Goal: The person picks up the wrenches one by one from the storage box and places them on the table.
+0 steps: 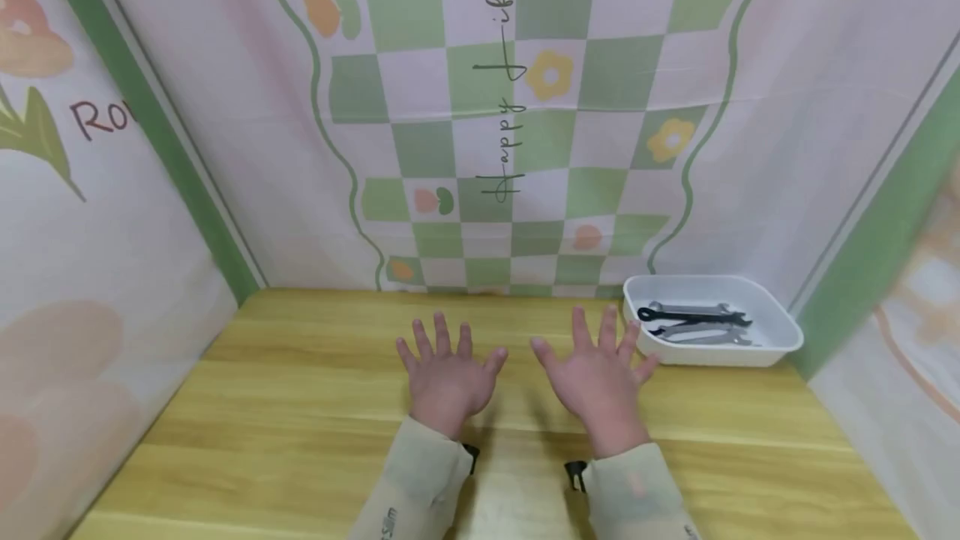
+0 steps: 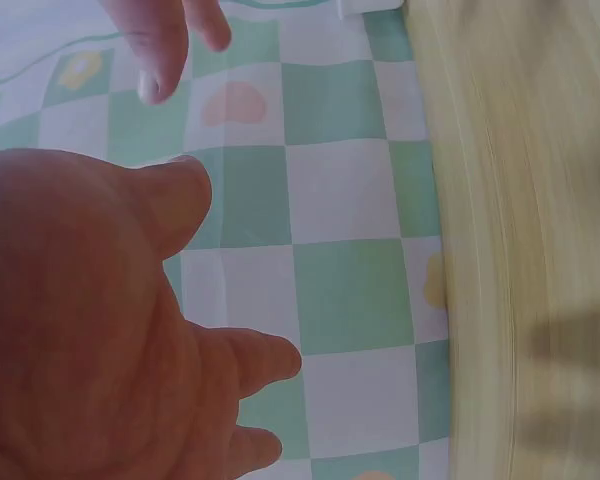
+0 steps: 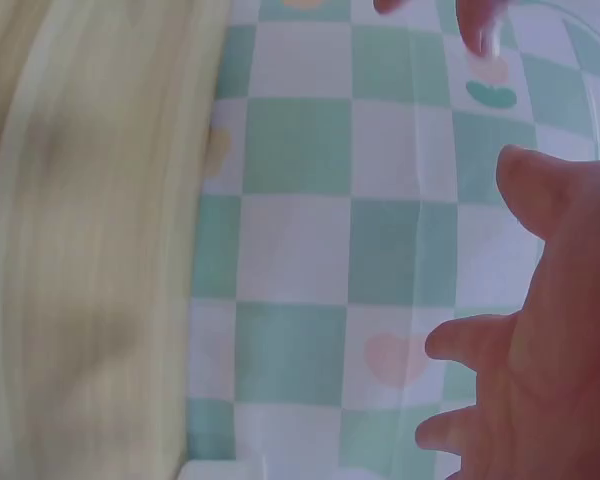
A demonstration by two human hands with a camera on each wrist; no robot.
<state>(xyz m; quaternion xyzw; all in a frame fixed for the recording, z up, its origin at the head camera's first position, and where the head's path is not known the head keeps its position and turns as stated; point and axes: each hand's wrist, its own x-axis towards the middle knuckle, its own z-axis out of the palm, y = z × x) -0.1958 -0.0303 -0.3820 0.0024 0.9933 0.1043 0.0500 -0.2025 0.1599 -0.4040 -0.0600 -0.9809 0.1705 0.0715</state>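
Both hands hover over the wooden table with fingers spread and nothing held. In the head view the left hand is left of centre, and its palm and fingers also fill the left side of the left wrist view. The right hand is a short way to its right, thumb pointing toward the other hand. Nearest to the right hand is a white plastic tray at the table's back right. Several wrenches lie in it, among them a black wrench and silver ones.
The light wooden table runs back to a hanging cloth with green and white checks. Printed cloth walls stand at the left and right. A black strap piece shows at the right cuff.
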